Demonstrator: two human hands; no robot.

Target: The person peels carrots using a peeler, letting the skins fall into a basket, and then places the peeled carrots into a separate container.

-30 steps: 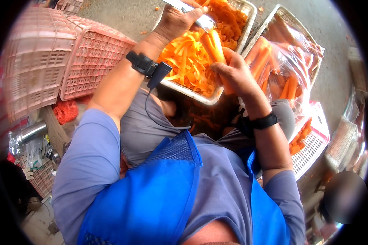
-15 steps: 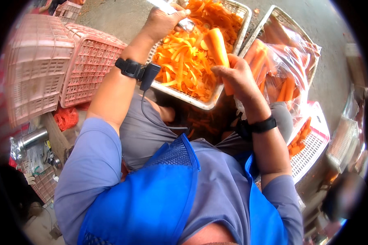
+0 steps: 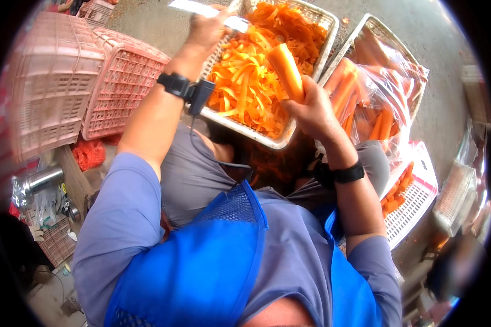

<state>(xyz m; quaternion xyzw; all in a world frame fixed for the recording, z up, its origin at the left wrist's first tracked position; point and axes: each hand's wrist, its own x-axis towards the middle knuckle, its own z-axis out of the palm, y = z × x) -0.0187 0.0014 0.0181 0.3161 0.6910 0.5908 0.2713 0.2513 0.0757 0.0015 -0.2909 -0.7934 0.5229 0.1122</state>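
My left hand (image 3: pixel 206 31) is closed round a long, shiny metal peeler (image 3: pixel 238 24), washed out by glare, over the left rim of a basket. My right hand (image 3: pixel 314 110) grips a thick peeled carrot (image 3: pixel 285 70) by its lower end, its upper end pointing up and left. The carrot is over a white basket (image 3: pixel 281 144) heaped with orange carrot peelings (image 3: pixel 243 92). Between the peeler and the carrot there is a gap.
A second basket (image 3: pixel 369 19) at the right holds carrots in a clear plastic bag (image 3: pixel 390 90). Nearer, a white basket (image 3: pixel 412 210) contains carrot pieces (image 3: pixel 398 191). Pink crates (image 3: pixel 126 82) stand at the left, with a red mesh bag (image 3: pixel 87 153) beneath. A metal cylinder (image 3: pixel 45 179) lies nearby.
My left hand has shifted slightly left with the peeler, away from the carrot. My right hand has lowered a little, and the carrot has moved down and left.
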